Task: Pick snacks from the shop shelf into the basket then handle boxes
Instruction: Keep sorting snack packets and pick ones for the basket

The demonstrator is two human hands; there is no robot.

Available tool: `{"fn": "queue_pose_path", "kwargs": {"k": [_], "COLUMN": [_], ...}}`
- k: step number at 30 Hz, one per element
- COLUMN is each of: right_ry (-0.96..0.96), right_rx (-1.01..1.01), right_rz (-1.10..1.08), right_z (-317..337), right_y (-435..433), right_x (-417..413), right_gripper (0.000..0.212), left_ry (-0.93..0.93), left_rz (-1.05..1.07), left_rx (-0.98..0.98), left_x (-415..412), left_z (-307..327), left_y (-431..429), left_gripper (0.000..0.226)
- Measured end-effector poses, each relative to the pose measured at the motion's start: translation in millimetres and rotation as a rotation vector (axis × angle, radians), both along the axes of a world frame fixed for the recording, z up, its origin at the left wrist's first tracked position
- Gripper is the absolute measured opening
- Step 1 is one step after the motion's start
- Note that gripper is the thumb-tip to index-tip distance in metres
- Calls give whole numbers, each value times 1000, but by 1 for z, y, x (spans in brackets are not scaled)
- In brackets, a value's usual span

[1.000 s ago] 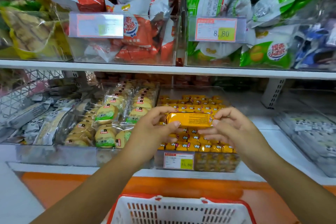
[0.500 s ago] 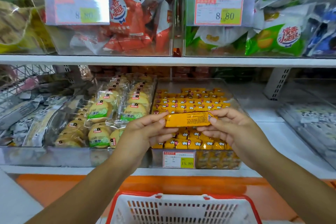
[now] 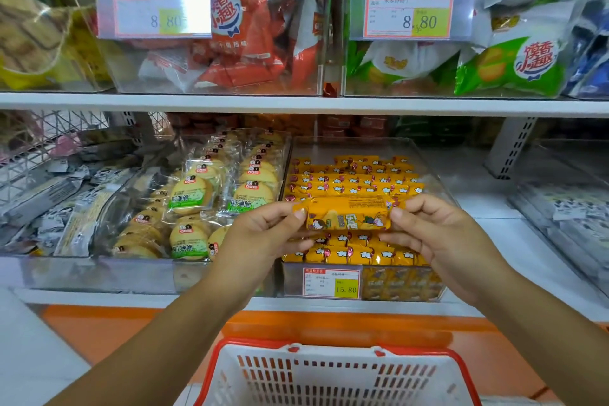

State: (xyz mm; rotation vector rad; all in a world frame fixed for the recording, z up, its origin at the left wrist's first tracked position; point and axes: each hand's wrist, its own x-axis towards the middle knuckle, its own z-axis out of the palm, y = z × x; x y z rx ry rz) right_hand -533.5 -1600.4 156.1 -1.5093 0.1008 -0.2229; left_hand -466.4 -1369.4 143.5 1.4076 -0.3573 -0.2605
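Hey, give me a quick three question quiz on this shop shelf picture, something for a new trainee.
1. Multiple choice: what holds the long orange foil snack packet? A) one hand alone B) both hands, one at each end C) nothing, it lies on the shelf.
2. True or false: the packet already lies in the white slotted plastic basket with a red rim.
3. Fill in: the red-bordered paper price tag on the clear plastic bin of orange packets reads ___.
Key: 1 B: the left hand and right hand pinch its ends. 2 False: it is in the hands. 3 15.80.
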Motion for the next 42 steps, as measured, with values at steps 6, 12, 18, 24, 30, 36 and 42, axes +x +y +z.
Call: {"fn": "queue_pose_path", "kwargs": {"k": [6,12,18,24,30,36,42], "right_ry": [-56,-73,-27,-7,-2,24,13], "right_rx": [16,-34,-66,-6,135,193,72], "right_rz": [-8,-74,1,10,16,125,76], "right_z": [-1,2,5,5,4,7,8], "right_y": [3,8,9,8,6,1,5], "right_x": [-1,-5,-8,-7,-5,-7,-9], "right_gripper": [26,18,38,39,36,47,25], "left_ry": [-2,-40,3,44,35,66,22], "left_rz": [80,74,63,26,29,-21,17], "left_rx": [-15,-56,-33,-78,-91,-95,-68], "left_x": [-7,-11,-8,-7,-7,-5,-4], "left_z": [-1,5,5,5,4,6,6], "left_y": [-7,-7,-6,-3,-2,2,3], "left_gripper": [12,9,19,22,19,33,18]}}
